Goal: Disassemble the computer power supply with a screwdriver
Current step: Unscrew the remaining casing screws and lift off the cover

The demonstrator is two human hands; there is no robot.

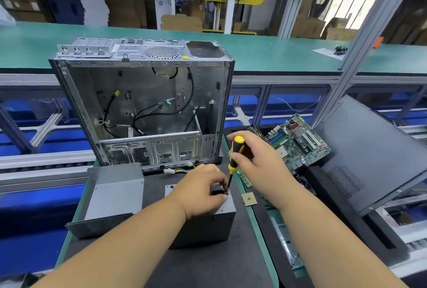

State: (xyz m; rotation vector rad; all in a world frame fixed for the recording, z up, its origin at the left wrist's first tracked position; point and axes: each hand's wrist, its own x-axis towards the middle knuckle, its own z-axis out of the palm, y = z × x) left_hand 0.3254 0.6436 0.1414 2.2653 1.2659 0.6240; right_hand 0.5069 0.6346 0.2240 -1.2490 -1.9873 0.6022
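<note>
- Power supply (205, 223) sits on the dark mat (208, 269) right in front of me, out of the emptied computer case (143, 107) that stands just behind it.
- Done so far, by the look of things: a bent grey metal cover (111, 197) lies beside the unit on its left, apart from it (I take it for the supply's own lid, though I can't be sure from this angle).
- Left to do: at least the screw I'm on now, at the top face near the right edge; my hand hides most of that face, so I can't count others.
- Left hand (201, 190) rests on top of the unit, fingers curled over it and pinching close around the driver tip, steadying box and bit together.
- Right hand (254, 160) is wrapped around the yellow-and-black screwdriver (234, 156), thumb and fingers closed on the handle.
- Driver stands nearly upright, leaning a little, tip down on the top face just beside my left fingertips (223, 197).
- Motherboard (298, 142) and a small square chip (249, 198) lie off to the right, clear of the work.
</note>
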